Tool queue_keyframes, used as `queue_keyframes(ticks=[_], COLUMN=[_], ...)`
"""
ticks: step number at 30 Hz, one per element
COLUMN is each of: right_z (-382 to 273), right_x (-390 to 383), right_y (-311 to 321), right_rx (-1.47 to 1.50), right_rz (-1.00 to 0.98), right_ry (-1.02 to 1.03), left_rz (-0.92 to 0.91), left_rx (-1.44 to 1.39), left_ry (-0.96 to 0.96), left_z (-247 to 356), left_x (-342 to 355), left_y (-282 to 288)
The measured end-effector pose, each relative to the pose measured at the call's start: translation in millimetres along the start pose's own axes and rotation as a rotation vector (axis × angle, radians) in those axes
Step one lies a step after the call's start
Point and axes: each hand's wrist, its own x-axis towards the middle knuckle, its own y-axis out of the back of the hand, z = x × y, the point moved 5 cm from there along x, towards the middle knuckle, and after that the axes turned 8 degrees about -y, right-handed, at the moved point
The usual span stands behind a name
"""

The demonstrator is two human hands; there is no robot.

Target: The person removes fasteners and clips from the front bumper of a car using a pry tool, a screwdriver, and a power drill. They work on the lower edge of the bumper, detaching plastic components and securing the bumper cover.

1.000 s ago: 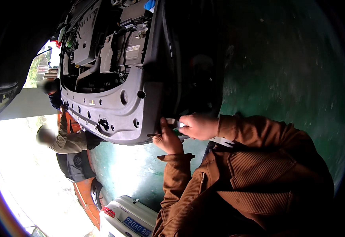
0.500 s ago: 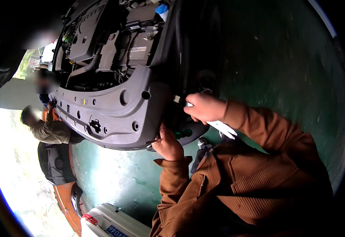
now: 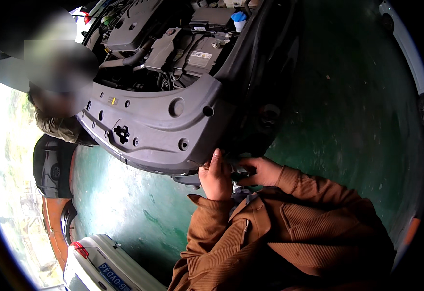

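In the head view, a dark car (image 3: 258, 60) fills the top middle, and its engine is showing. A big gray panel (image 3: 156, 128) curves across its front, in the middle of the frame. It has round holes in it, and its near corner is just right of the center. The two hands are there.

The left hand (image 3: 216, 178) is at that corner, with its thumb pointing up and its fingers bent in. It is right at the panel's edge, but I can't tell if it pinches anything. The right hand (image 3: 262, 172) is just beside it, to the right. Its fingers are curled, and something dark and gray is next to them. I can't tell what that is, or how tightly the fingers are closed.

Both arms wear a brown jacket (image 3: 314, 228), which fills the lower right. Near the top is a gray battery (image 3: 199, 60), and above it is a blue cap (image 3: 239, 16). At the left, another person in a green-brown sleeve (image 3: 54, 127) is near the panel's far end. A white car (image 3: 124, 259) is at the lower left, and the shiny floor (image 3: 348, 106) is green.
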Motion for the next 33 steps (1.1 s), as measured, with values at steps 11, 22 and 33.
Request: queue_keyframes(ticks=[11,22,33], right_z=[-50,-49,10], right_x=[32,52,13], right_y=[40,31,-131], right_rx=[0.456,0.415,-0.34], right_rz=[0.086,0.167,-0.473], right_ry=[0.337,0.324,-0.106], left_rz=[-0.082,0.028,0.186], left_rx=[-0.016,-0.276,-0.735], left_ry=[0.02,0.025,-0.031], left_z=[4,15,35], left_x=[0,-41,-83], left_y=[0,68,195])
